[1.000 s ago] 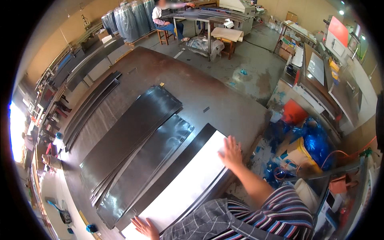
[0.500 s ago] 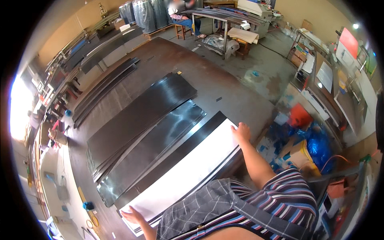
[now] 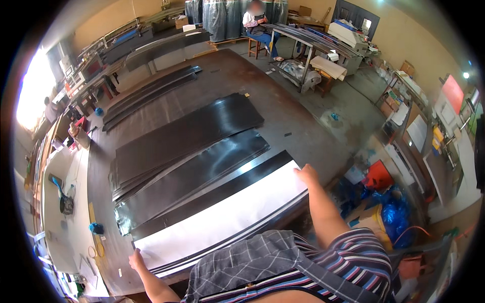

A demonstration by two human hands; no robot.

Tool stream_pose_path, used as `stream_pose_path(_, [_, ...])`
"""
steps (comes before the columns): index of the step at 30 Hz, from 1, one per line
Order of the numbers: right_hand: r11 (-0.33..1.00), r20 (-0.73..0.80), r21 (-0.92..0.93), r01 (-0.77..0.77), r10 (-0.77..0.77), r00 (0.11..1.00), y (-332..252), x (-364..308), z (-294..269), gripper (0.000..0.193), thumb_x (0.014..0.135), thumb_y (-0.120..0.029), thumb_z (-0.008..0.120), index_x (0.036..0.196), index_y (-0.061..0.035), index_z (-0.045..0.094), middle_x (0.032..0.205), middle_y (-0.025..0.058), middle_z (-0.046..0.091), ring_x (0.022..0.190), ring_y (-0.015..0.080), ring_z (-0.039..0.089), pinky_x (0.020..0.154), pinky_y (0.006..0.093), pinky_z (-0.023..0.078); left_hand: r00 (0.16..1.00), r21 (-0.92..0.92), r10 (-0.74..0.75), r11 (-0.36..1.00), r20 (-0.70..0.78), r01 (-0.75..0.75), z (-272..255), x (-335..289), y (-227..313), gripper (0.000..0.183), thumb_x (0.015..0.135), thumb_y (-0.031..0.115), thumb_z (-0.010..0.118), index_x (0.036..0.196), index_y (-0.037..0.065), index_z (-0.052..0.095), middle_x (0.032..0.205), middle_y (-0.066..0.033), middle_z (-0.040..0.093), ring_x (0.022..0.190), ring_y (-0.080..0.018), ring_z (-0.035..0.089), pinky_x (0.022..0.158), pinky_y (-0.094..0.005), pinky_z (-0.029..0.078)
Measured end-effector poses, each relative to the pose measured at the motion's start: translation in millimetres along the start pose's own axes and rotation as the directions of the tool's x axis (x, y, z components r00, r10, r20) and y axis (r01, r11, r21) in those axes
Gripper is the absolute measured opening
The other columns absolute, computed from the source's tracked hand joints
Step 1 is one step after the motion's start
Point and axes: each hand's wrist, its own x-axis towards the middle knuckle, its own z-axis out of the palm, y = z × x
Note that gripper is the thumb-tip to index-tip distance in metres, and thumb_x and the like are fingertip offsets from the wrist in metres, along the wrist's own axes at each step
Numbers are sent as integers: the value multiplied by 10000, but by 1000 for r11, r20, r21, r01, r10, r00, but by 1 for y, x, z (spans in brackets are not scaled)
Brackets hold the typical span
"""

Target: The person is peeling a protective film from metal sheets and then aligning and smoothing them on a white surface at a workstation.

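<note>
Currently, your left hand [image 3: 136, 259] and right hand [image 3: 308, 177] pinch opposite ends of a white rectangular sheet [image 3: 225, 214] between their fingers, near glossy black strips [image 3: 187, 139] on the brown tabletop [image 3: 299, 120].

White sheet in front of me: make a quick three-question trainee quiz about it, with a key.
1. Where is the right hand on the white sheet? A: middle; B: right end; C: left end.
2. True or false: the left hand is clear of the white sheet.
3. Fill in: the overlapping sheets lying beyond it on the table are ____ in colour.

Key: 1 B; 2 false, it holds the left end; 3 black.
</note>
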Motion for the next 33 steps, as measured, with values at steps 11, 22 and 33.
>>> stream_pose_path(11, [923, 436, 380, -57, -125, 891, 39, 37, 14, 348, 703, -299, 663, 866, 9, 673, 852, 146, 656, 817, 240, 613, 701, 368, 470, 965, -302, 154, 950, 213, -85, 27, 73, -42, 219, 651, 183, 549, 792, 20, 586, 787, -122, 541, 752, -258, 492, 667, -360, 394])
stream_pose_path(22, [424, -33, 866, 263, -477, 878, 41, 14, -37, 129, 658, -51, 580, 774, -1, 607, 762, 45, 609, 709, 158, 552, 677, 285, 429, 920, -920, 390, 370, 29, -128, -8, 29, 6, 164, 608, -43, 492, 735, 23, 573, 635, 8, 529, 517, -102, 439, 473, -251, 343])
stream_pose_path(33, [371, 227, 928, -19, -527, 819, 36, 2, -3, 186, 825, -82, 644, 992, -74, 562, 908, 6, 576, 843, 116, 541, 808, 253, 433, 901, -915, 429, 336, -63, -224, -20, 17, -28, 132, 778, 44, 550, 891, 76, 610, 872, -39, 624, 887, -151, 584, 732, -256, 415])
